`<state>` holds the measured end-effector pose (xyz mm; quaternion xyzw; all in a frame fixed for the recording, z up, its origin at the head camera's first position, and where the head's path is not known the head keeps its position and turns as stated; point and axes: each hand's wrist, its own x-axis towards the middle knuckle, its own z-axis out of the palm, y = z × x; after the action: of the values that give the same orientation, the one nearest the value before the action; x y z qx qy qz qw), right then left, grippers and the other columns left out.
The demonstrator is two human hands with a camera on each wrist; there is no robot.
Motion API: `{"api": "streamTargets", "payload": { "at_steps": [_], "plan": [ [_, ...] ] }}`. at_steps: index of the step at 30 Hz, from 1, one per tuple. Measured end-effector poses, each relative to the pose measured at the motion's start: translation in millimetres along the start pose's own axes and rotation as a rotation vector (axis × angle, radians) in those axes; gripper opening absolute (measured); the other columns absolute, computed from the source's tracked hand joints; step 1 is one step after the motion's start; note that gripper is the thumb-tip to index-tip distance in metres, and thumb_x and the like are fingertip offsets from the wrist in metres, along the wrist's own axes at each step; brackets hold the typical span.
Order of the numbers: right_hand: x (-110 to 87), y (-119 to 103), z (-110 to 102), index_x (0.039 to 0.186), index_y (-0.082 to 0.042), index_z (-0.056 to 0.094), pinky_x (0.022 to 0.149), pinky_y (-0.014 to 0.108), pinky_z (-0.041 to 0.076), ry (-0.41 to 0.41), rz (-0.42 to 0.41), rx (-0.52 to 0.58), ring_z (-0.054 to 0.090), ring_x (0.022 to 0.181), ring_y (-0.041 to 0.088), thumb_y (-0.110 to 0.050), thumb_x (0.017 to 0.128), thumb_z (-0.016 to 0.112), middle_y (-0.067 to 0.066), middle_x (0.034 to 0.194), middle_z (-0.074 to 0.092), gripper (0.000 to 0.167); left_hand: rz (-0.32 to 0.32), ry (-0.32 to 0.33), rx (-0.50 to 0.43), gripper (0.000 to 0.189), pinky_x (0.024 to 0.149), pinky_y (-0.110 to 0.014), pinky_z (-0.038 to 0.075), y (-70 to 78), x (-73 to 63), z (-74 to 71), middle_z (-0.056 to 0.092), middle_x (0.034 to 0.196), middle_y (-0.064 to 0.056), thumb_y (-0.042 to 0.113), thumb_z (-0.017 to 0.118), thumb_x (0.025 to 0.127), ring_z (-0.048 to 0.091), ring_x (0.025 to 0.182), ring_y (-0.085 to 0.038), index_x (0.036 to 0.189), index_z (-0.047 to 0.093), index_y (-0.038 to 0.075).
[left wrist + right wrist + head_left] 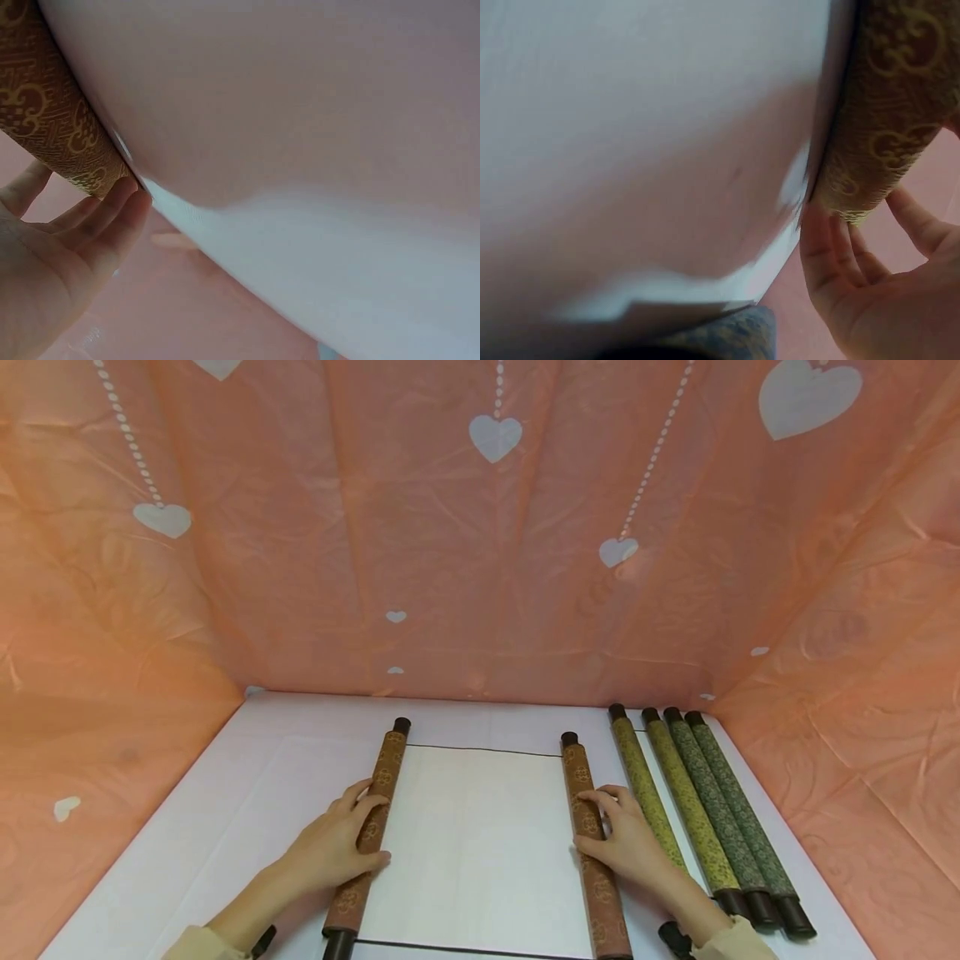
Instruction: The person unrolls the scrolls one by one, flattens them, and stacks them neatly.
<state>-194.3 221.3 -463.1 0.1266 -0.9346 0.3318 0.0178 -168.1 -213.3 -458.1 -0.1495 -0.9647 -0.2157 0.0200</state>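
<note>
A scroll lies partly unrolled on the white tabletop in the head view, its pale paper spread between two brown rolls with gold patterns and dark end knobs. My left hand holds the left roll, thumb on the paper side and fingers over the far side. Around the middle of the right roll curl the thumb and fingers of my right hand. Close up, the left wrist view shows fingertips against the patterned roll. Fingers also touch the roll in the right wrist view.
To the right lie two yellow-green rolls with a white strip between them, the nearer one partly behind my right forearm. Beside them are two dark green rolls. Orange sheeting with white hearts walls the table at the back and sides.
</note>
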Motion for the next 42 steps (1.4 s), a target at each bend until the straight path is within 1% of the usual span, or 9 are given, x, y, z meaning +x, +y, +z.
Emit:
{"api": "streamTargets", "payload": {
  "at_steps": [5, 13, 15, 17, 21, 24, 29, 36, 42],
  "plan": [
    [-1.4, 3, -4, 0.141, -0.007, 0.061, 0.073, 0.037, 0.046, -0.033, 0.017, 0.015, 0.054, 0.094, 0.023, -0.012, 0.09, 0.076, 0.027, 0.143, 0.04, 0.054, 0.024, 0.012, 0.002, 0.07, 0.073, -0.05, 0.056, -2.9, -3.6, -3.0, 0.038, 0.158, -0.027, 0.022, 0.082, 0.079, 0.054, 0.128, -0.049, 0.143, 0.059, 0.005],
    [-4.8, 9, -10, 0.147, -0.011, 0.059, 0.077, 0.041, 0.043, -0.1, 0.082, 0.033, 0.053, 0.099, 0.029, -0.008, 0.098, 0.06, 0.028, 0.146, 0.032, 0.049, 0.029, 0.006, 0.004, 0.061, 0.07, -0.041, 0.051, -9.6, -7.8, -5.2, 0.037, 0.158, -0.027, 0.013, 0.072, 0.08, 0.054, 0.127, -0.049, 0.14, 0.065, 0.006],
    [-5.0, 10, -11, 0.148, -0.012, 0.057, 0.074, 0.04, 0.042, -0.112, 0.099, 0.038, 0.052, 0.093, 0.026, -0.011, 0.099, 0.061, 0.029, 0.148, 0.031, 0.049, 0.019, 0.006, 0.011, 0.059, 0.07, -0.041, 0.051, -11.4, -8.7, -6.2, 0.038, 0.158, -0.026, 0.015, 0.072, 0.081, 0.054, 0.127, -0.049, 0.14, 0.065, 0.006],
    [-5.5, 11, -12, 0.148, -0.01, 0.057, 0.072, 0.039, 0.043, -0.112, 0.104, 0.033, 0.051, 0.089, 0.023, -0.019, 0.098, 0.069, 0.03, 0.147, 0.032, 0.052, 0.012, 0.006, 0.014, 0.058, 0.072, -0.044, 0.054, -13.2, -9.8, -7.0, 0.04, 0.157, -0.026, 0.017, 0.074, 0.084, 0.054, 0.128, -0.05, 0.14, 0.064, 0.005],
    [-6.9, 11, -13, 0.147, -0.007, 0.055, 0.066, 0.036, 0.043, -0.099, 0.113, 0.018, 0.049, 0.081, 0.02, -0.031, 0.087, 0.086, 0.033, 0.146, 0.033, 0.071, 0.001, 0.011, 0.018, 0.062, 0.078, -0.055, 0.056, -18.6, -11.8, -7.9, 0.043, 0.154, -0.027, 0.026, 0.081, 0.085, 0.054, 0.127, -0.05, 0.141, 0.062, 0.005],
    [-7.3, 10, -15, 0.145, -0.004, 0.056, 0.067, 0.038, 0.045, -0.076, 0.105, -0.001, 0.05, 0.083, 0.022, -0.029, 0.082, 0.09, 0.034, 0.142, 0.036, 0.076, -0.017, 0.01, 0.014, 0.071, 0.077, -0.058, 0.056, -22.4, -13.4, -8.9, 0.045, 0.152, -0.027, 0.032, 0.087, 0.082, 0.054, 0.126, -0.051, 0.143, 0.06, 0.007],
    [-9.6, 9, -20, 0.142, 0.0, 0.059, 0.071, 0.04, 0.045, -0.038, 0.092, -0.048, 0.051, 0.091, 0.026, -0.022, 0.081, 0.089, 0.029, 0.137, 0.044, 0.071, -0.047, 0.005, -0.002, 0.073, 0.074, -0.055, 0.056, -25.7, -15.3, -11.8, 0.05, 0.144, -0.025, 0.03, 0.088, 0.08, 0.054, 0.123, -0.047, 0.143, 0.059, 0.008],
    [-13.9, 20, -27, 0.143, 0.002, 0.059, 0.059, 0.03, 0.038, -0.019, 0.057, -0.042, 0.044, 0.072, 0.013, -0.01, 0.085, 0.081, 0.023, 0.135, 0.051, 0.063, -0.042, 0.014, -0.019, 0.07, 0.067, -0.044, 0.055, -28.0, -16.5, -16.8, 0.051, 0.133, -0.029, 0.021, 0.085, 0.079, 0.06, 0.108, -0.041, 0.141, 0.06, 0.004],
    [-16.7, 28, -34, 0.144, -0.003, 0.061, 0.059, 0.03, 0.038, -0.021, 0.015, -0.034, 0.045, 0.075, 0.013, -0.003, 0.086, 0.072, 0.024, 0.136, 0.051, 0.058, -0.017, 0.021, -0.042, 0.064, 0.065, -0.036, 0.049, -33.1, -17.8, -17.6, 0.05, 0.131, -0.03, 0.012, 0.079, 0.08, 0.058, 0.092, -0.028, 0.14, 0.061, 0.002]
  ]
}}
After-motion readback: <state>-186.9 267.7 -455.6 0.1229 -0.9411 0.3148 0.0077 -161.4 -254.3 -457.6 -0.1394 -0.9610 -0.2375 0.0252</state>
